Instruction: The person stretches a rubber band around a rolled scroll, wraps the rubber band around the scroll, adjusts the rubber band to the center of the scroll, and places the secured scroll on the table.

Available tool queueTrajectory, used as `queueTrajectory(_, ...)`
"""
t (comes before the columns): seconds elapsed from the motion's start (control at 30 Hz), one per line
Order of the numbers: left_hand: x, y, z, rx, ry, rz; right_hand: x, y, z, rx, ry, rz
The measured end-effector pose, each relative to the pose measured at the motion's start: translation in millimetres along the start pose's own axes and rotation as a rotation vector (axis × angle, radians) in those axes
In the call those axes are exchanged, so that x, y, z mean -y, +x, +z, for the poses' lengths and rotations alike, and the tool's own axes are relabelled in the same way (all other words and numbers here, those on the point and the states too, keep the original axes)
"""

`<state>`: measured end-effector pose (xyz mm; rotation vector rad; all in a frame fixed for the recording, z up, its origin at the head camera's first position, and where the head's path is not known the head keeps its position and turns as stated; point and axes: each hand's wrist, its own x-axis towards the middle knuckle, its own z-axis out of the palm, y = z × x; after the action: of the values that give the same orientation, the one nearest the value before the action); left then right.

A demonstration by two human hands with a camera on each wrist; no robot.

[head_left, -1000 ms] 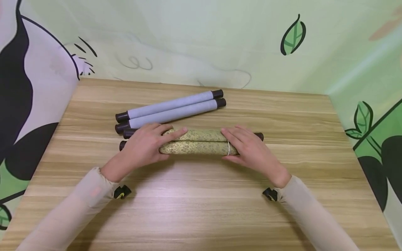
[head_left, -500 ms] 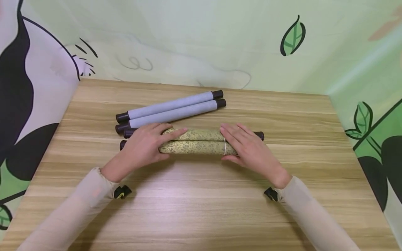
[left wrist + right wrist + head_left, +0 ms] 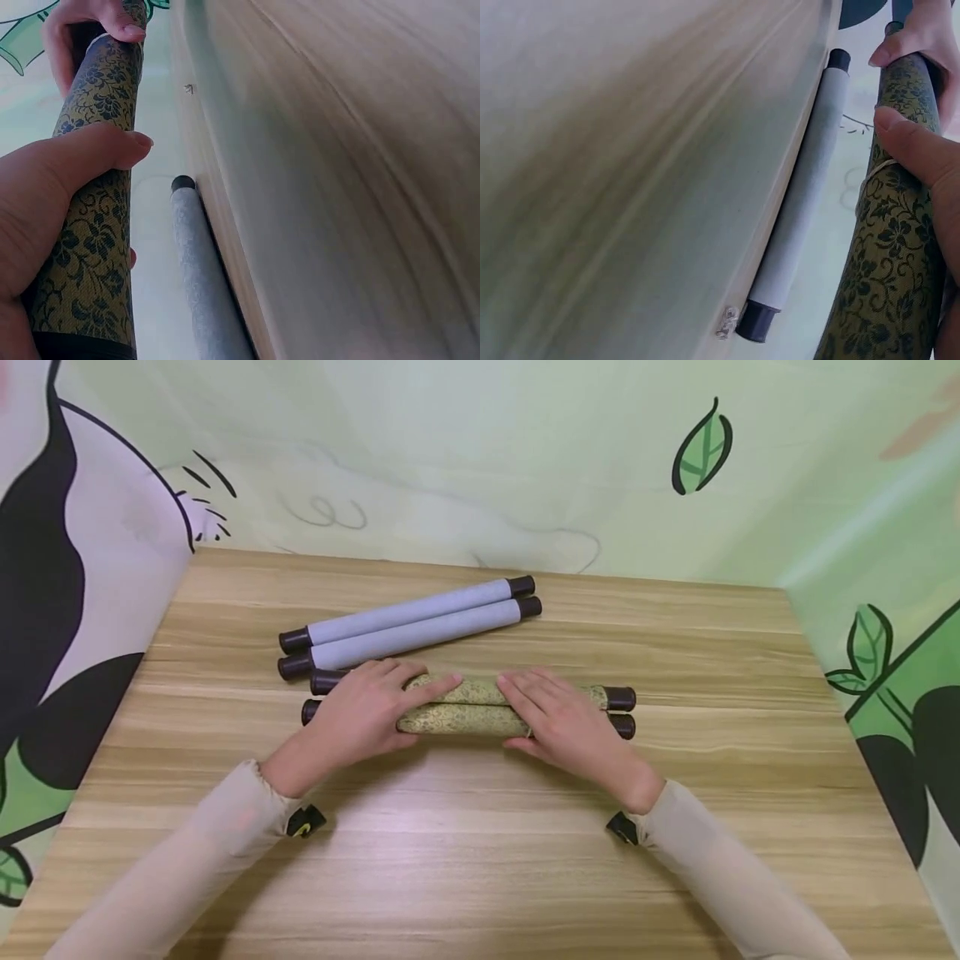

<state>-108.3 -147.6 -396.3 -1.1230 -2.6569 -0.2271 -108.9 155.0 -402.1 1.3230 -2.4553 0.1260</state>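
Observation:
A gold floral brocade hanging scroll [image 3: 468, 720], rolled from both ends into two rolls side by side with black end knobs, is held a little above the table between both hands. My left hand [image 3: 367, 706] grips its left part, thumb below and fingers over the top. Further right, my right hand [image 3: 566, 718] wraps over the rolls in the same manner. A thin white cord [image 3: 871, 176] loops round the brocade under the right hand, by its thumb in the right wrist view. The black right knobs [image 3: 621, 698] stick out past that hand.
Two pale blue rolls [image 3: 420, 633] with black knobs lie slanted side by side on the wooden table [image 3: 480, 860], behind the brocade scroll. A printed cloth backdrop [image 3: 450, 460] rises along the back and sides.
My right hand has slid left along the scroll, baring the knobs at the right end. The white cord has moved left with it. The left hand and scroll have shifted slightly right.

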Motion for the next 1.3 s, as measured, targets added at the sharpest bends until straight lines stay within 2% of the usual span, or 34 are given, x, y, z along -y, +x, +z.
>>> queueTrajectory(0.23,5.4,-2.2,-4.0,0.019,-0.015,-0.049,-6.8,-7.7,-6.5,0.038,0.029,0.055)
queueTrajectory(0.47,12.0,-5.6,-8.7,-0.006,-0.039,-0.044,-14.1,-11.5,-14.1,-0.002,-0.011,0.046)
queueTrajectory(0.73,-1.7,0.3,-3.5,0.020,-0.012,-0.039,-2.1,0.2,-6.5,0.000,0.009,0.006)
queueTrajectory(0.9,-11.0,5.3,3.4,0.055,-0.042,-0.053,5.8,6.7,-0.6,0.018,0.066,-0.001)
queueTrajectory(1.0,-10.9,6.5,2.3,0.051,-0.042,-0.068,4.4,5.9,-4.0,0.029,0.090,0.027)
queueTrajectory(1.17,-4.6,3.5,-2.3,0.032,-0.045,-0.092,-6.2,-4.1,-10.2,0.036,0.062,0.090)
queueTrajectory(1.3,-0.7,0.0,-3.1,0.027,-0.058,-0.095,-10.6,-7.7,-10.8,0.032,0.036,0.092)
